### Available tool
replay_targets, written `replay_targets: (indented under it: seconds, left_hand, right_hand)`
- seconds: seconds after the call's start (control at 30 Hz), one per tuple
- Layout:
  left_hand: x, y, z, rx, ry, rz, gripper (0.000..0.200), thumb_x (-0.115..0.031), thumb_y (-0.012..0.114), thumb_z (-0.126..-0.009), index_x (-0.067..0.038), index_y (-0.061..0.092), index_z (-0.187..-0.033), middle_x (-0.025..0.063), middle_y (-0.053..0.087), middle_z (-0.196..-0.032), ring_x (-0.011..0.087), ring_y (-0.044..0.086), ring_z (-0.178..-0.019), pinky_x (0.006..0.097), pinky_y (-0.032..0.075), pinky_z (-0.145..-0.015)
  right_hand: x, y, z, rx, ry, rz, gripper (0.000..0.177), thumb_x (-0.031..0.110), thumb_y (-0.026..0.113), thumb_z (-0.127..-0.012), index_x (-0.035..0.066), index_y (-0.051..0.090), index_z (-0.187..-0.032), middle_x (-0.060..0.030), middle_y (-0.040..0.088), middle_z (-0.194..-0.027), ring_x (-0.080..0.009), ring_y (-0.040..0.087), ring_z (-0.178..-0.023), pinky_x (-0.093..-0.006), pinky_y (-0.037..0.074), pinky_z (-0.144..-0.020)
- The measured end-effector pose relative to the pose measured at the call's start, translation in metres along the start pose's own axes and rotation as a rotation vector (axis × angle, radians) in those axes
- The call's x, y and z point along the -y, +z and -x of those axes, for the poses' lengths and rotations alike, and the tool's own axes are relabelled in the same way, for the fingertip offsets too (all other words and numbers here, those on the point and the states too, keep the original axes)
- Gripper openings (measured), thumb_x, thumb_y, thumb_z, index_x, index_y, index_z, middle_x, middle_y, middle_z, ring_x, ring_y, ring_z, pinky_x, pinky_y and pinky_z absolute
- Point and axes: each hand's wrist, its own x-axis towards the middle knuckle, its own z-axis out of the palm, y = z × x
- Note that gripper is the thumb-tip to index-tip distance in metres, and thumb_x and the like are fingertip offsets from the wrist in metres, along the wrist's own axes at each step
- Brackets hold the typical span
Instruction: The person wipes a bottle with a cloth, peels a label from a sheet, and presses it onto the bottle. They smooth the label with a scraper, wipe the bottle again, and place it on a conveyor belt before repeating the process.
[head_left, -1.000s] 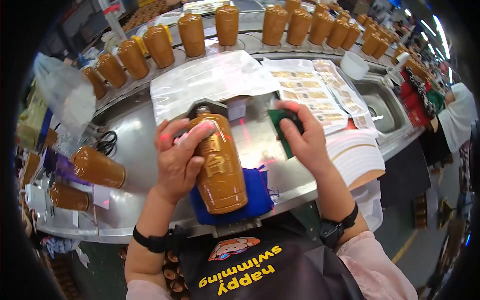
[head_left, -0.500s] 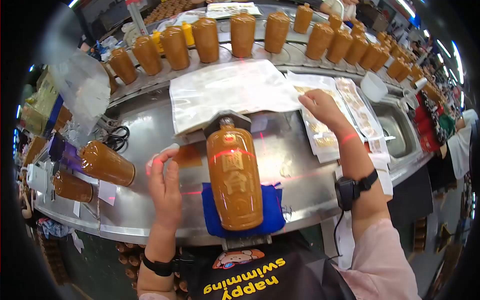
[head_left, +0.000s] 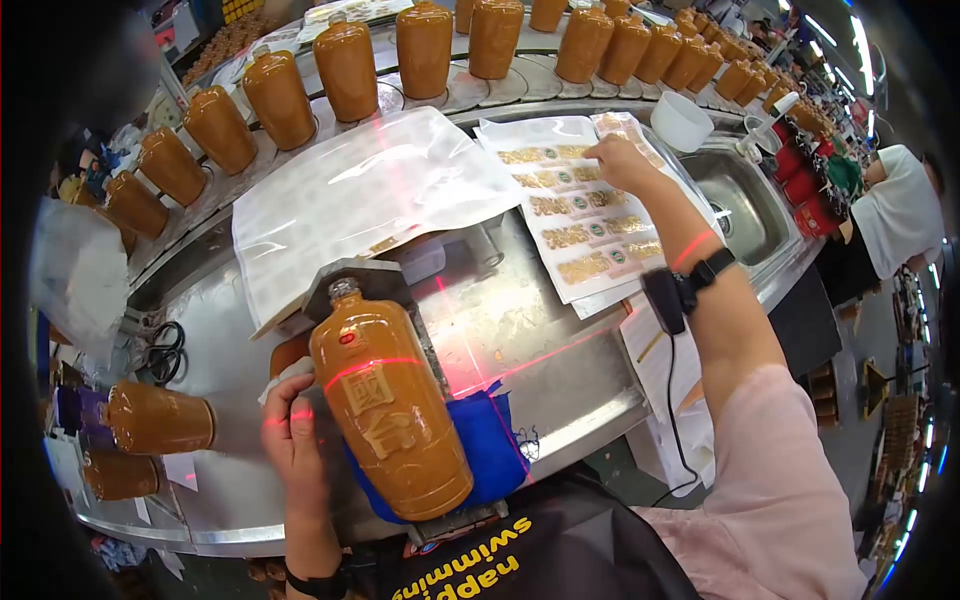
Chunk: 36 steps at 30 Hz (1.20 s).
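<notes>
A glossy brown bottle (head_left: 390,410) with raised characters and a small red seal lies tilted toward me, its neck at a dark angular holder (head_left: 365,275). Beneath its lower end is a blue cloth (head_left: 490,440). My left hand (head_left: 295,440) is beside the bottle's left side, fingers curled at a small white cloth-like piece (head_left: 285,375). Over to the right, my right hand (head_left: 625,165) has its fingers bent together at the top row of a sheet of gold labels (head_left: 555,235). I cannot tell what is between those fingertips.
A glossy clear-covered white sheet (head_left: 350,190) lies behind the holder. Brown bottles (head_left: 345,70) line the curved conveyor at the back. Two more bottles (head_left: 160,418) lie at left near black scissors (head_left: 165,350). A white tub (head_left: 682,122) sits by the sink (head_left: 745,200) at right.
The view has turned to the right, so the bottle appears farther left. My right hand now reaches to the label sheet's top row. My left hand is closer to the bottle.
</notes>
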Motion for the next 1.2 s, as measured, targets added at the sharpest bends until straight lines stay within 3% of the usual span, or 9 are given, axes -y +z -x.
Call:
replay_targets:
  seconds: [0.07,0.13,0.37,0.5,0.63,0.8,0.97,1.1,1.2]
  left_hand:
    - [-0.003,0.001,0.001,-0.040,-0.007,-0.018,0.032,-0.023,0.048,-0.099,0.004,0.059,-0.113,0.0065,0.059,-0.103,0.0113,0.050,-0.090,0.0239,0.038,-0.079]
    - [0.000,0.002,-0.001,-0.082,0.009,-0.038,0.033,-0.024,0.049,-0.098,0.004,0.060,-0.112,0.0057,0.060,-0.099,0.0094,0.050,-0.082,0.0216,0.039,-0.072]
    - [0.013,0.002,-0.003,-0.104,-0.004,-0.051,0.031,-0.019,0.048,-0.096,0.006,0.062,-0.107,0.0119,0.063,-0.103,0.0197,0.056,-0.100,0.0316,0.041,-0.092]
    - [0.021,0.000,-0.002,-0.084,-0.046,-0.012,0.030,-0.018,0.048,-0.096,0.006,0.062,-0.106,0.0124,0.063,-0.104,0.0206,0.056,-0.102,0.0324,0.040,-0.095]
    - [0.017,0.003,-0.003,-0.092,-0.026,-0.007,0.028,-0.017,0.049,-0.096,0.006,0.062,-0.106,0.0119,0.063,-0.104,0.0208,0.056,-0.103,0.0324,0.040,-0.095]
    - [0.009,0.008,-0.004,-0.079,0.043,0.043,0.028,-0.016,0.047,-0.095,0.005,0.059,-0.108,0.0122,0.061,-0.107,0.0191,0.056,-0.103,0.0316,0.042,-0.094]
    - [0.046,-0.043,-0.018,-0.024,0.086,0.036,0.033,-0.025,0.046,-0.102,0.002,0.058,-0.118,0.0100,0.059,-0.118,0.0193,0.054,-0.113,0.0355,0.038,-0.104]
    - [-0.010,-0.044,-0.028,0.006,0.294,0.054,0.045,-0.026,0.047,-0.101,0.001,0.046,-0.137,0.0128,0.052,-0.136,0.0221,0.046,-0.128,0.0370,0.032,-0.110]
    - [-0.114,0.006,-0.021,0.131,0.519,0.220,0.052,-0.022,0.049,-0.099,0.001,0.038,-0.144,0.0142,0.043,-0.145,0.0226,0.038,-0.136,0.0381,0.028,-0.112]
  right_hand:
    - [-0.003,0.012,-0.024,0.078,0.150,0.134,0.040,0.003,0.053,-0.087,0.021,0.071,-0.118,-0.0188,0.058,-0.124,-0.0352,0.057,-0.117,-0.0436,0.047,-0.099]
    - [-0.006,0.018,-0.032,-0.094,0.171,0.045,0.026,0.018,0.059,-0.089,0.019,0.073,-0.111,-0.0198,0.060,-0.118,-0.0366,0.059,-0.110,-0.0433,0.048,-0.095]
    - [-0.018,0.003,-0.081,-0.090,0.254,0.080,0.058,0.054,0.074,-0.074,0.018,0.066,-0.119,-0.0215,0.053,-0.127,-0.0369,0.054,-0.118,-0.0416,0.044,-0.102]
    - [-0.031,-0.005,-0.099,-0.019,0.268,-0.055,0.046,0.050,0.076,-0.073,0.017,0.072,-0.106,-0.0211,0.056,-0.119,-0.0353,0.057,-0.110,-0.0412,0.047,-0.097]
    - [-0.024,-0.003,-0.092,-0.305,0.104,0.108,0.025,0.036,0.074,-0.074,0.017,0.075,-0.090,-0.0130,0.061,-0.100,-0.0327,0.058,-0.102,-0.0418,0.049,-0.088]
    - [0.012,-0.016,-0.085,-0.646,0.013,0.042,0.016,0.027,0.069,-0.079,0.017,0.075,-0.089,-0.0100,0.060,-0.108,-0.0318,0.055,-0.109,-0.0436,0.048,-0.089]
    - [0.135,-0.146,0.052,-0.401,-0.246,-0.090,0.020,0.028,0.061,-0.085,0.014,0.074,-0.091,-0.0115,0.056,-0.115,-0.0327,0.050,-0.115,-0.0497,0.046,-0.089]
    - [0.207,-0.189,0.135,-0.408,-0.511,-0.159,0.024,0.029,0.061,-0.086,0.010,0.075,-0.092,-0.0141,0.055,-0.113,-0.0313,0.047,-0.117,-0.0470,0.046,-0.086]
    - [0.244,-0.217,0.194,-0.466,-0.769,-0.354,0.022,0.028,0.066,-0.083,0.008,0.075,-0.087,-0.0155,0.055,-0.110,-0.0309,0.048,-0.113,-0.0450,0.047,-0.083]
